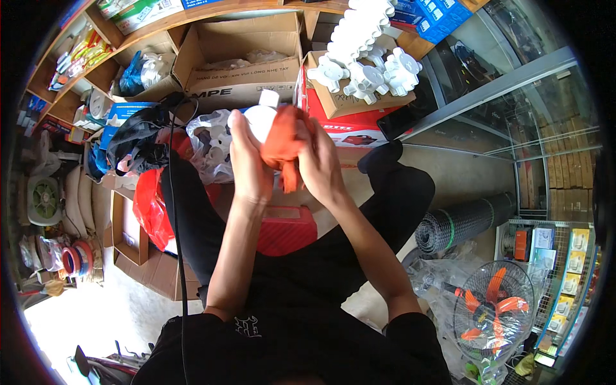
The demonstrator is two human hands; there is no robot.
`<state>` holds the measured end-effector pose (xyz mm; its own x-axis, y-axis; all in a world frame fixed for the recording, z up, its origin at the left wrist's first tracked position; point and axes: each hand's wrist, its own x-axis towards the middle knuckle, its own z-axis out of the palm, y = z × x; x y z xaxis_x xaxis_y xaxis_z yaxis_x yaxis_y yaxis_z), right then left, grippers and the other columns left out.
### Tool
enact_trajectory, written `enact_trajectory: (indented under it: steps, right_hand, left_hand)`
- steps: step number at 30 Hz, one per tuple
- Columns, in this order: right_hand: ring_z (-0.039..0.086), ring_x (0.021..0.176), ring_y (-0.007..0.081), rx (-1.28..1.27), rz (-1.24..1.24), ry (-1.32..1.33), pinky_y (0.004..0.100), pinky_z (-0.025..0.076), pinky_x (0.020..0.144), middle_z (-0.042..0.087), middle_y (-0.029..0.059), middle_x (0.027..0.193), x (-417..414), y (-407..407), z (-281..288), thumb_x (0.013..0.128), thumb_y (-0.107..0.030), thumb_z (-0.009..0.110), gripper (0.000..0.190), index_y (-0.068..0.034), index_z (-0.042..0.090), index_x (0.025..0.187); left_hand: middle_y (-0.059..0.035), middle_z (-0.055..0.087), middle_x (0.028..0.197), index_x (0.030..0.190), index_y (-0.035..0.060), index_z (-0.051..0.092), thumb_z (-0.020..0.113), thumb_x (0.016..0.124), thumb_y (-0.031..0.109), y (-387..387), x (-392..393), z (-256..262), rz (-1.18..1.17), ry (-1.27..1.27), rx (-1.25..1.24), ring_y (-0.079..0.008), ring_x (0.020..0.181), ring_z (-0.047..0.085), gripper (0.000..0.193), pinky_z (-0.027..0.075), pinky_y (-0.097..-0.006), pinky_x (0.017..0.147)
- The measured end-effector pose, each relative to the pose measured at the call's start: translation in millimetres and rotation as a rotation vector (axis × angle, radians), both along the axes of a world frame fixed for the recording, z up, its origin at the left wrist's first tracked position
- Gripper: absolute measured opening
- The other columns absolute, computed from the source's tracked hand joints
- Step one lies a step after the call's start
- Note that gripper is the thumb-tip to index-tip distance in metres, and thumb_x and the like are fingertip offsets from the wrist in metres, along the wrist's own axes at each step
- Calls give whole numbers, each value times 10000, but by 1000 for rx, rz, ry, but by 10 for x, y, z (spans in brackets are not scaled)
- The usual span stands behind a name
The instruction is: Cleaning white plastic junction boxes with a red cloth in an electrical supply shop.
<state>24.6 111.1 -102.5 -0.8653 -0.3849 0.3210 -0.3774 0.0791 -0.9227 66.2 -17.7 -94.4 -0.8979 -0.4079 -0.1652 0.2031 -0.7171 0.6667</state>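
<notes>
My left hand (pixel 250 166) grips a round white plastic junction box (pixel 260 121) with a short spout pointing away from me. An orange-red cloth (pixel 285 139) is bunched in my right hand (pixel 320 161) and pressed against the box's right side, blurred at its edge. The cloth covers part of the box. Beyond my hands, several similar white junction boxes (pixel 368 79) and a stacked row of them (pixel 361 31) rest on an open carton (pixel 346 103). A clear plastic bag (pixel 211 144) with more white fittings lies left of my left hand.
A red printed box (pixel 353 132) supports the carton, with a black phone (pixel 398 120) at its right. A large cardboard box (pixel 240 72) stands ahead. Between my legs is a red plastic stool (pixel 288 228). Right are a mesh roll (pixel 462 221), a fan (pixel 494 310) and a glass cabinet (pixel 486 96).
</notes>
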Motion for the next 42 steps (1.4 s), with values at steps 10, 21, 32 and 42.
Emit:
enact_trajectory:
  steps: [10,21,32,42]
  right_hand:
    - [499,1291,446,163,100,532,453,495,1023,431,273,1379,23,64,377,868,-155,791,755,-54,395,1503]
    - [592,858,101,-290,138,-247,301,510,773,608,23,926,24,18,150,1106,-334,502,302,-42,572,1137]
    - [641,850,136,287,-387,19,325,504,739,662,82,955,-116,149,289,1126,-344,431,380,6,576,1140]
    - [656,970,346,174,97,374,431,523,843,638,184,1050,-18,156,460,1026,-263,626,300,-9,606,1183]
  left_hand:
    - [-110,668,1266,1319,24,577,356,1090,544,12,84,353,-132,-27,194,-238,1160,659,610,511,-410,1029]
    - [-15,609,941,1129,-23,633,507,1101,347,294,158,289,122,84,-618,-95,880,546,391,452,-245,832]
    - [-18,658,1272,1333,123,590,543,1031,477,42,108,89,-155,34,114,-171,1214,603,468,434,-421,1062]
    - [-70,721,1002,1135,-8,681,529,1038,387,-212,208,8,-436,-29,-98,-158,890,687,434,533,-321,827]
